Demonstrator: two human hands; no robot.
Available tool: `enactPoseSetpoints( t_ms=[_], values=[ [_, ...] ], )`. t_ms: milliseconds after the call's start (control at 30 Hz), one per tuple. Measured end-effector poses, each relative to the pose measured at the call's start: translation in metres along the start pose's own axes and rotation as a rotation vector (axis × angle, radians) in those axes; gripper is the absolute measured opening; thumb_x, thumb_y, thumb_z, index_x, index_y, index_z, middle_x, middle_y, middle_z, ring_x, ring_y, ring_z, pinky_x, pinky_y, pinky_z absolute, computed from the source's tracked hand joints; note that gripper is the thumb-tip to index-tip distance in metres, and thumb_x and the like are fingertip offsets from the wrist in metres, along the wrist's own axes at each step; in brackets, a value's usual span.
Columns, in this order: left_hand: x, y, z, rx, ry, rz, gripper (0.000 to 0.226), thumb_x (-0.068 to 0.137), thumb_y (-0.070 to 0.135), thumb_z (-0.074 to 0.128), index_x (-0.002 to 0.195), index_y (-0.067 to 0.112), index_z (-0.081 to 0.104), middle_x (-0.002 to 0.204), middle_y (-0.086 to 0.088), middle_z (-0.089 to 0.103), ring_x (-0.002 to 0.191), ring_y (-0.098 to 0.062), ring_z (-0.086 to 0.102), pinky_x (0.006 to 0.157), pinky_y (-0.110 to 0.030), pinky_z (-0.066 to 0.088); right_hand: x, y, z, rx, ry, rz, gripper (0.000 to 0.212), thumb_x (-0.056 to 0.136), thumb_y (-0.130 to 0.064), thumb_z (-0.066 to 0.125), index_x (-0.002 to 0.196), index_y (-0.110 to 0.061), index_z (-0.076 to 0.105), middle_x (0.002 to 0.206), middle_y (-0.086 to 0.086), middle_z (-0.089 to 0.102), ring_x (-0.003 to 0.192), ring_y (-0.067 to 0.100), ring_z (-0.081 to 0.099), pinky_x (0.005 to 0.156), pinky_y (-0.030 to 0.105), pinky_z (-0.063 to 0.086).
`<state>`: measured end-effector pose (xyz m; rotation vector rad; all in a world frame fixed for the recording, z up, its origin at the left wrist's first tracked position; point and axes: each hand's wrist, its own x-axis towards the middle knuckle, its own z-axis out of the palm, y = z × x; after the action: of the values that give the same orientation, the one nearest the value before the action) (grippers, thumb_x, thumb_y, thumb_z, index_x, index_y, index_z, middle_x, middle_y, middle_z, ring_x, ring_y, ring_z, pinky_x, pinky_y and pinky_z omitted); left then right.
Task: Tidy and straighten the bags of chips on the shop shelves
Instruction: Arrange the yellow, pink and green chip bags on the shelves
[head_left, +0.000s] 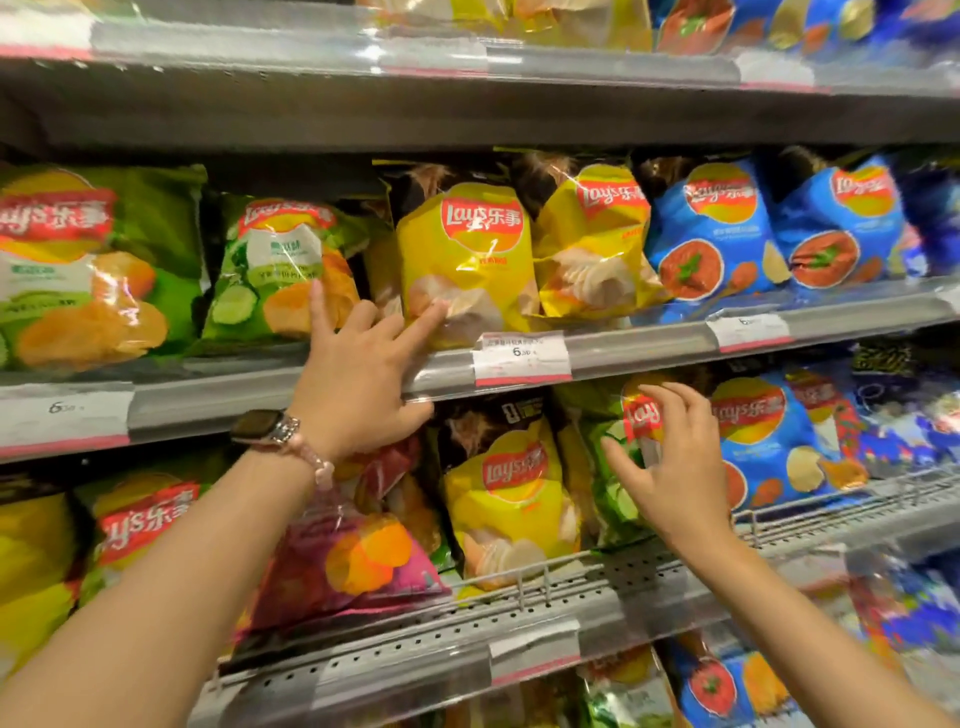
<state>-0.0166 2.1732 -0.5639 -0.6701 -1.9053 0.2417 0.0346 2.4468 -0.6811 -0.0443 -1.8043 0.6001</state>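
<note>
Your left hand (358, 374) reaches up to the middle shelf (644, 345), fingers spread and straight, grasping nothing. Its index fingertip touches the lower front of the yellow bag (462, 260); another fingertip touches the green cucumber bag (280, 270) just to the left. The thumb lies under the shelf's front rail. A watch (262, 427) and a bead bracelet (311, 457) sit on that wrist.

Your right hand (670, 462) is at the lower shelf (571, 587), fingers loosely curved and parted. They lie against a green bag (618, 499) with a red logo; a firm grasp cannot be confirmed.

Middle shelf, left to right: a large green bag (88, 270), the cucumber bag, the yellow bag, a second yellow bag (592, 244) tilted, and two blue bags (711, 234). Lower shelf: a pink bag (353, 561) leaning forward, a yellow bag (509, 499) upright, the green bag, then a blue bag (769, 441). Price tags (522, 358) are clipped to the rails.
</note>
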Motion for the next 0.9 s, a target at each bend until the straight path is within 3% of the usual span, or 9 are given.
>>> enactPoseSetpoints(
  t_ms=[133,233,333,433,567,633,767,833,900],
  values=[
    [0.0,0.0,0.0,0.001,-0.014,-0.001,0.09,0.074,0.054,0.061,0.152,0.029,0.022,0.114,0.001,0.06,0.109,-0.03,0.046,0.109,-0.065,-0.006,-0.007,0.012,0.009,-0.204,-0.07,0.111,0.083,0.069,-0.048,0.078,0.139,-0.019,0.042,0.146,0.015,0.034,0.133,0.035,0.033,0.104,0.054,0.033],
    [0.002,0.0,-0.002,0.014,-0.036,-0.011,0.091,0.075,0.056,0.058,0.152,0.03,0.018,0.114,0.002,0.058,0.111,-0.029,0.045,0.11,-0.064,-0.006,-0.002,0.02,0.009,-0.215,-0.197,0.254,0.099,0.065,-0.064,0.072,0.146,-0.024,0.03,0.152,0.016,0.022,0.135,0.039,0.029,0.1,0.054,0.038],
    [0.001,0.001,-0.001,0.027,-0.05,-0.021,0.091,0.075,0.056,0.056,0.152,0.03,0.017,0.114,0.002,0.058,0.111,-0.028,0.045,0.11,-0.065,-0.005,0.003,0.029,0.008,-0.185,-0.347,0.282,0.112,0.058,-0.078,0.062,0.149,-0.027,0.02,0.154,0.014,0.017,0.136,0.04,0.028,0.097,0.052,0.041],
    [0.001,0.003,-0.003,0.04,-0.073,-0.034,0.091,0.077,0.056,0.057,0.153,0.031,0.013,0.119,0.001,0.056,0.114,-0.027,0.043,0.111,-0.064,-0.006,0.006,0.037,0.007,-0.139,-0.431,0.27,0.118,0.058,-0.072,0.07,0.151,-0.031,0.01,0.156,0.011,0.01,0.139,0.038,0.024,0.102,0.051,0.037],
    [-0.007,0.008,-0.013,0.02,-0.114,-0.036,0.097,0.078,0.056,0.06,0.153,0.031,0.003,0.147,-0.009,0.035,0.138,-0.028,0.026,0.111,-0.064,-0.009,0.008,0.045,0.005,-0.119,-0.487,0.277,0.119,0.062,-0.051,0.082,0.151,-0.036,0.004,0.158,0.018,-0.001,0.144,0.038,0.015,0.107,0.047,0.033],
    [-0.025,0.016,-0.021,0.015,-0.05,-0.006,0.098,0.075,0.052,0.066,0.153,0.028,0.012,0.155,-0.015,0.024,0.144,-0.031,0.017,0.112,-0.063,-0.006,0.008,0.048,0.005,-0.086,-0.504,0.296,0.12,0.062,-0.049,0.083,0.151,-0.037,0.004,0.157,0.022,0.003,0.144,0.037,0.016,0.106,0.046,0.034],
    [-0.092,0.045,-0.011,-0.104,0.187,0.068,0.066,0.074,0.033,0.068,0.132,0.012,0.046,0.132,-0.022,0.051,0.126,-0.037,0.042,0.11,-0.057,0.022,0.005,0.054,0.005,-0.052,-0.455,0.273,0.121,0.059,-0.052,0.083,0.151,-0.037,0.007,0.146,0.018,0.028,0.123,0.037,0.046,0.092,0.042,0.045],
    [-0.122,0.058,0.0,-0.122,0.173,0.037,0.054,0.076,0.039,0.061,0.12,0.009,0.056,0.119,-0.021,0.057,0.112,-0.039,0.052,0.098,-0.055,0.039,0.002,0.054,0.005,-0.041,-0.428,0.253,0.121,0.058,-0.053,0.083,0.15,-0.037,0.007,0.141,0.017,0.034,0.116,0.036,0.05,0.085,0.04,0.046],
    [-0.139,0.065,0.008,-0.153,0.062,-0.143,0.062,0.07,0.049,0.07,0.118,0.009,0.064,0.12,-0.022,0.056,0.112,-0.039,0.05,0.089,-0.056,0.043,0.0,0.052,0.004,-0.045,-0.404,0.233,0.12,0.059,-0.052,0.083,0.15,-0.035,0.008,0.137,0.018,0.039,0.112,0.036,0.052,0.076,0.036,0.044]
  ],
)
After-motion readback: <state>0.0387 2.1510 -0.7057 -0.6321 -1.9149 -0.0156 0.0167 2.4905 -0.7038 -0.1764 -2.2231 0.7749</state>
